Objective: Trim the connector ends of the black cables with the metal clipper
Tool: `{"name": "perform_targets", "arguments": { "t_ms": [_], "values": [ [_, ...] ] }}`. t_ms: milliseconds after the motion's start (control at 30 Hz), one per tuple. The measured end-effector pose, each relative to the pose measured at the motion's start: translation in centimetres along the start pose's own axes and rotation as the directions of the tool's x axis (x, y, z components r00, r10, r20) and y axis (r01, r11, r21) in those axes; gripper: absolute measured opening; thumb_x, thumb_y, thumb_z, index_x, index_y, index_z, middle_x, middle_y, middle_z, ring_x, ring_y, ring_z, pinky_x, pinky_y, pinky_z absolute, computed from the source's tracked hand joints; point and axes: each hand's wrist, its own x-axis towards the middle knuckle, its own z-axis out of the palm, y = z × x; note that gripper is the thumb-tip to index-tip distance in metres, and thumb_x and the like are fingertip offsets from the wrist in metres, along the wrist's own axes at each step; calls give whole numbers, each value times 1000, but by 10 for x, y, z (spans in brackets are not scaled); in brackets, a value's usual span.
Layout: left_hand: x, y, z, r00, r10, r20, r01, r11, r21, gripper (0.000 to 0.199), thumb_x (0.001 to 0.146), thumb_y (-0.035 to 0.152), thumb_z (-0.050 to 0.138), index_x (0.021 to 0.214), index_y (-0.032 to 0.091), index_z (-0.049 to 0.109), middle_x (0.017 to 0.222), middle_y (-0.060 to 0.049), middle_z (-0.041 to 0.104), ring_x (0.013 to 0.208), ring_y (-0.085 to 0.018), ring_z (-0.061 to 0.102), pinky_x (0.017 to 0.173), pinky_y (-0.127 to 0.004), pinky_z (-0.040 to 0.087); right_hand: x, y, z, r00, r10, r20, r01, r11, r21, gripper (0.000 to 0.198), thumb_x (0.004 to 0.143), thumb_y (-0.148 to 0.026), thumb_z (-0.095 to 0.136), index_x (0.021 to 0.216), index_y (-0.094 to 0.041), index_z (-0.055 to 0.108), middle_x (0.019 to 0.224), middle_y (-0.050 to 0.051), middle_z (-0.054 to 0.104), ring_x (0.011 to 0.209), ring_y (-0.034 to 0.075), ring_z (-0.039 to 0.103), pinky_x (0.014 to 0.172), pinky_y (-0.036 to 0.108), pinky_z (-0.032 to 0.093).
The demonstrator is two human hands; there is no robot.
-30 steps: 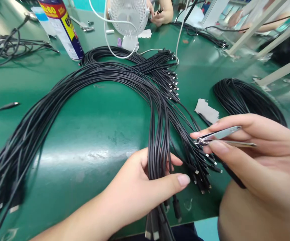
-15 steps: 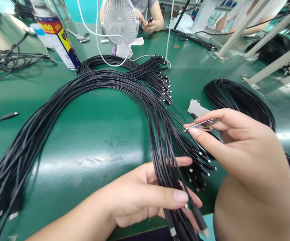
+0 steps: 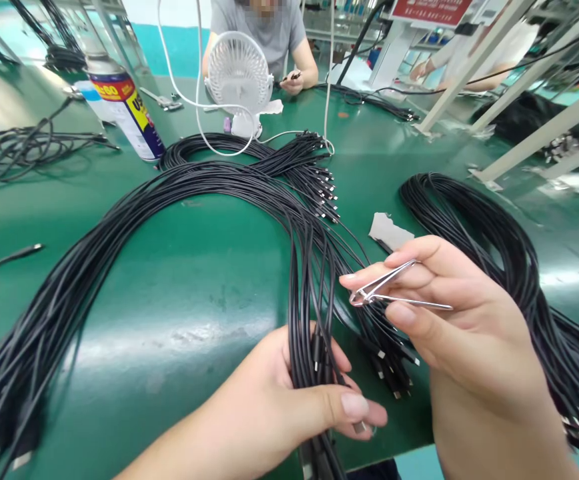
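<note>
My left hand [image 3: 294,407] is closed around a bunch of black cables [image 3: 300,287] near their connector ends. One cable's metal connector [image 3: 359,427] pokes out by the thumb tip. Between the thumb and fingers of my right hand [image 3: 469,327] is a shiny nail clipper [image 3: 367,293], its lever spread away from the body. The clipper is just right of the held bunch and above it. Behind my hands, more cable ends [image 3: 394,380] with small metal plugs lie on the green table [image 3: 209,280]. The held cables arc across to the left side.
A second cable bundle [image 3: 489,220] curves at the right, beside a torn white scrap [image 3: 389,232]. Farther back stand a small white fan [image 3: 239,70] and a spray can [image 3: 129,113]. Loose cables [image 3: 29,147] lie left. Another person [image 3: 289,40] sits opposite; metal posts [image 3: 474,67] rise at right.
The nail clipper has moved left and down, and its lever has swung wide. My left hand has closed more around the cables. The view has tilted up slightly.
</note>
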Motion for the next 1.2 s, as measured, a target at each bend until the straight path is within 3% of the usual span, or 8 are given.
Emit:
{"name": "perform_targets", "arguments": {
  "t_ms": [167, 300, 433, 700, 833, 1200],
  "values": [
    [-3, 4, 0, 999, 27, 30, -26, 1000, -12, 36, 62, 24, 92, 77, 17, 60, 60, 0, 70, 54, -13, 67, 56, -23, 51, -1, 0, 0, 996, 88, 34, -92, 986, 139, 21, 88, -19, 76, 106, -27, 69, 102, 1, 82, 91, 14, 78, 78, 20, 63],
    [-4, 9, -3, 994, 80, -77, -75, 995, 63, 37, 49, 12, 95, 73, 15, 68, 67, 2, 71, 60, -11, 66, 60, -22, 51, 0, 1, 0, 997, 49, 55, -56, 988, 142, 23, 85, -23, 79, 106, -26, 71, 98, 1, 78, 87, 13, 75, 78, 20, 62],
    [-4, 11, -3, 993, 83, -83, -85, 996, -25, 33, 50, 13, 95, 70, 15, 69, 64, 2, 70, 57, -11, 65, 60, -22, 50, 2, 2, 3, 999, 35, 36, -38, 995, 94, 19, 85, -27, 79, 102, -24, 72, 87, 2, 76, 80, 15, 74, 73, 23, 63],
    [-3, 11, -5, 985, 144, -99, -153, 984, -92, 30, 50, 7, 95, 69, 15, 72, 66, 1, 73, 60, -11, 65, 61, -21, 51, -5, 1, 14, 998, 67, 20, -69, 995, 69, 19, 86, -17, 77, 102, -24, 71, 90, 4, 80, 79, 17, 78, 71, 24, 65],
    [-2, 11, -5, 982, 155, -108, -164, 984, -76, 29, 55, 14, 96, 68, 15, 71, 63, 1, 73, 59, -10, 64, 61, -20, 49, -6, 0, 17, 996, 82, 26, -84, 993, 82, 24, 83, -11, 77, 102, -25, 72, 89, 2, 81, 76, 17, 78, 66, 22, 65],
    [-1, 11, -5, 979, 135, -155, -147, 987, -70, 36, 47, 8, 96, 66, 16, 67, 60, 1, 73, 59, -11, 63, 60, -19, 47, -4, -2, 18, 997, 78, 12, -78, 996, 40, 30, 78, -4, 78, 99, -25, 72, 85, 0, 80, 74, 14, 78, 69, 18, 64]
  ]
}}
